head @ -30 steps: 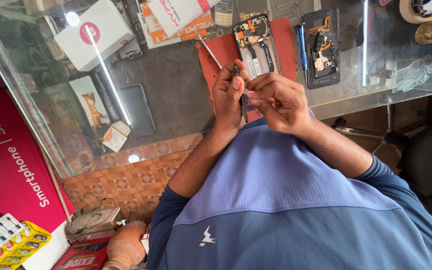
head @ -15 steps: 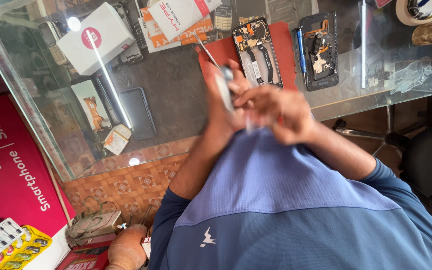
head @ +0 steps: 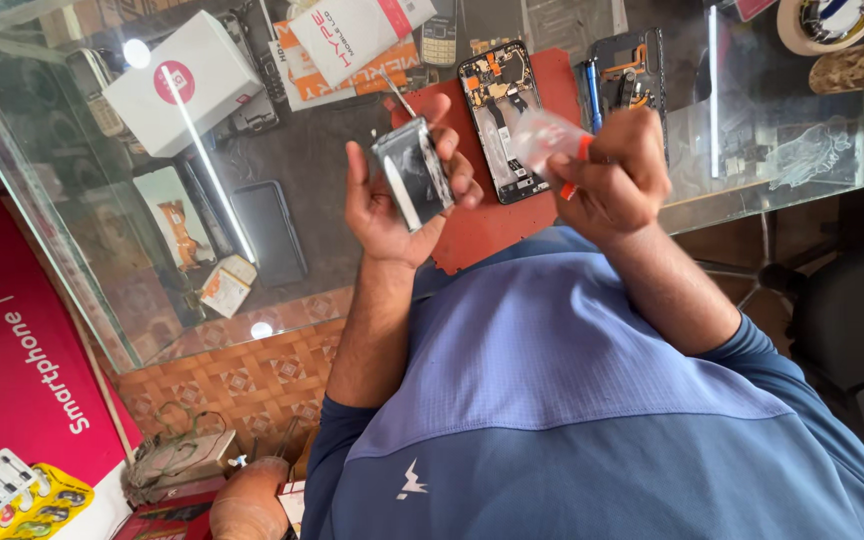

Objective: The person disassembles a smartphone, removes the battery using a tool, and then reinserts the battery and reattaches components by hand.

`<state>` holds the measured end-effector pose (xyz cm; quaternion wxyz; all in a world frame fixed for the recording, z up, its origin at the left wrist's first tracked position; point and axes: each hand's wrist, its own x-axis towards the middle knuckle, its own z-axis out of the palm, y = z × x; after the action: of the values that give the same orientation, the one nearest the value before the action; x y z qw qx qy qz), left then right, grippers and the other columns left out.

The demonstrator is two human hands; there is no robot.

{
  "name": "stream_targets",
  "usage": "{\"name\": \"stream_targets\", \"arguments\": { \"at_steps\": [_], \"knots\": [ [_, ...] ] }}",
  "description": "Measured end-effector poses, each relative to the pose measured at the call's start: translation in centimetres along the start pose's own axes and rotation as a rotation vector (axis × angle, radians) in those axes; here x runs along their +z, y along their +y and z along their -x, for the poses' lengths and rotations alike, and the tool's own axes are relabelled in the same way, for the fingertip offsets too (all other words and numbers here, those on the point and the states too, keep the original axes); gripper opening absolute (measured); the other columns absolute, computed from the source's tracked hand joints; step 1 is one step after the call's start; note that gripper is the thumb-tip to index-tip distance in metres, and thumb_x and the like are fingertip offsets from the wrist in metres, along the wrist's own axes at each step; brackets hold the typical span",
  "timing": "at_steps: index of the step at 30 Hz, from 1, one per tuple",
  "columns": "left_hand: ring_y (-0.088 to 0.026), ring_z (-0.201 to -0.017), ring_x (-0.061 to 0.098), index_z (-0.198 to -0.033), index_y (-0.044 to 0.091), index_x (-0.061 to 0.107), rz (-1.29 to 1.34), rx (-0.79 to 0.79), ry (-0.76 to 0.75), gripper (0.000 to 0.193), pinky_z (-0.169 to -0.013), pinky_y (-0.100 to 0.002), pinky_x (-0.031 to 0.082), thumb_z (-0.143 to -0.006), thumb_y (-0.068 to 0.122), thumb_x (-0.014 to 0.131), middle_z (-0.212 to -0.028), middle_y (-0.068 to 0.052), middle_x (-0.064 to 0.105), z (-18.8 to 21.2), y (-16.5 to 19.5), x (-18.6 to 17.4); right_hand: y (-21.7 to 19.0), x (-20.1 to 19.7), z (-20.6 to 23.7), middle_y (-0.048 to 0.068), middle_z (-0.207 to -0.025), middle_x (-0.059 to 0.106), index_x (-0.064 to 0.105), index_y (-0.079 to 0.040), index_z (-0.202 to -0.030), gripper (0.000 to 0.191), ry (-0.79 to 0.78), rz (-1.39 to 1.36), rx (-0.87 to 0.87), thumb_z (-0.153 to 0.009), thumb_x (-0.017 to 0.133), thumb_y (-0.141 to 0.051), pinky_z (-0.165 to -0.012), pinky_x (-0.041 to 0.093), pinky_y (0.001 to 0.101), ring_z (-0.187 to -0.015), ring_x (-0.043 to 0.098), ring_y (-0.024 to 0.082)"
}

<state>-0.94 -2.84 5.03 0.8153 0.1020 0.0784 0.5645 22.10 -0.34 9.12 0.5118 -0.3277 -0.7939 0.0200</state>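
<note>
My left hand [head: 387, 215] holds a flat silvery rectangular phone part [head: 412, 175], like a battery, upright between thumb and fingers. My right hand [head: 620, 180] is apart from it to the right, pinching a clear film strip [head: 544, 135] with a red-orange tab. Both hands hover over a red work mat [head: 482, 228] on a glass counter [head: 772, 150]. An opened phone [head: 500, 110] with its inner boards showing lies on the mat between my hands. A second opened phone [head: 632, 70] lies just beyond my right hand.
A blue pen-like tool [head: 594, 90] lies between the two phones and thin tweezers [head: 399, 95] near the mat's corner. A white box [head: 187, 80] and packets sit at far left, a tape roll [head: 827, 20] at far right. A dark chair [head: 852, 320] stands to the right.
My hands were together on the silvery part; now they have come apart. The right hand has pulled off to the right with the film, the left keeps the part.
</note>
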Motion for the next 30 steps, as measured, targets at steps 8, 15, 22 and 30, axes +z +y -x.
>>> {"name": "stream_targets", "arguments": {
  "at_steps": [8, 15, 22, 30],
  "knots": [
    [-0.022, -0.118, 0.063, -0.162, 0.000, 0.035, -0.178, -0.052, 0.016, 0.085, -0.099, -0.048, 0.055, -0.101, 0.047, 0.071, -0.139, -0.011, 0.057, -0.1, -1.2, -0.4, 1.6, -0.9, -0.7, 0.013, -0.096, 0.067, 0.067, 0.000, -0.096, 0.018, -0.122, 0.105, -0.163, -0.092, 0.080, 0.011, -0.077, 0.056, 0.0428, -0.098, 0.075, 0.035],
    [-0.021, -0.111, 0.064, -0.156, -0.002, 0.042, -0.401, 0.120, 0.160, 0.060, -0.098, -0.040, 0.056, -0.105, 0.004, 0.074, -0.127, -0.011, 0.059, -0.7, -3.6, -1.6, 0.3, 0.3, -0.9, 0.014, -0.108, 0.070, 0.070, -0.001, -0.101, 0.025, -0.228, 0.002, 0.018, -0.083, 0.066, 0.016, -0.090, 0.057, 0.0446, -0.111, 0.072, 0.033],
    [-0.023, -0.104, 0.072, -0.148, 0.007, 0.043, -0.490, 0.335, 0.323, 0.052, -0.091, -0.040, 0.061, -0.103, 0.006, 0.067, -0.115, -0.008, 0.064, -0.9, -5.0, -1.4, 1.4, 0.4, 1.5, 0.010, -0.107, 0.072, 0.058, 0.001, -0.128, 0.030, -0.206, -0.957, 0.974, -0.099, 0.060, -0.002, -0.078, 0.059, 0.0288, -0.093, 0.071, 0.014],
    [-0.028, -0.113, 0.068, -0.146, 0.002, 0.044, -0.591, 0.299, 0.337, 0.045, -0.097, -0.047, 0.060, -0.107, 0.005, 0.066, -0.118, -0.010, 0.059, -0.8, -5.5, -2.0, 3.7, 1.3, 1.7, 0.009, -0.092, 0.070, 0.065, 0.007, -0.114, 0.006, -0.102, -0.661, 1.034, -0.109, 0.068, 0.004, -0.059, 0.056, 0.0264, -0.071, 0.068, 0.012]
  ]
}}
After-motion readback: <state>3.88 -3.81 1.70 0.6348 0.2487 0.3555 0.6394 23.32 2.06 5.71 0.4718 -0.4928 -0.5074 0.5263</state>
